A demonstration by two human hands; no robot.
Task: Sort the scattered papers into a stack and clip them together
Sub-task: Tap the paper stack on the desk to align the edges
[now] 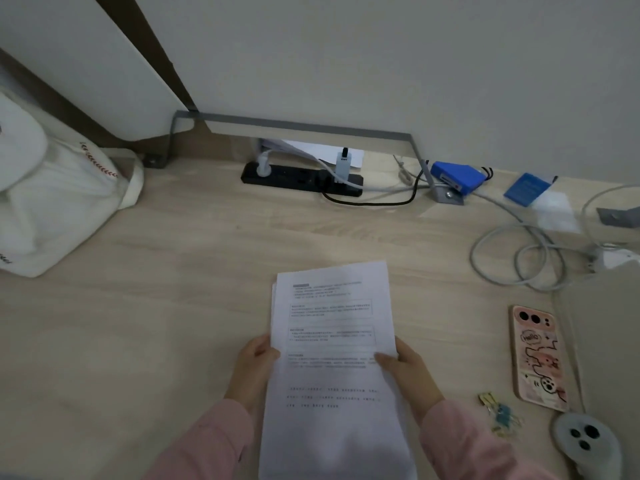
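Observation:
A stack of white printed papers (329,341) is held upright over the wooden desk (156,323), its sheets slightly offset at the top left edge. My left hand (254,365) grips the stack's left edge, thumb on the front page. My right hand (405,368) grips the right edge the same way. A small pile of binder clips (498,415), yellow and blue, lies on the desk to the right of my right arm, apart from both hands.
A phone in a pink case (538,358) lies right of the clips, a grey controller (585,441) below it. A black power strip (301,180) and looped cables (519,261) sit at the back. A white bag (59,202) fills the left.

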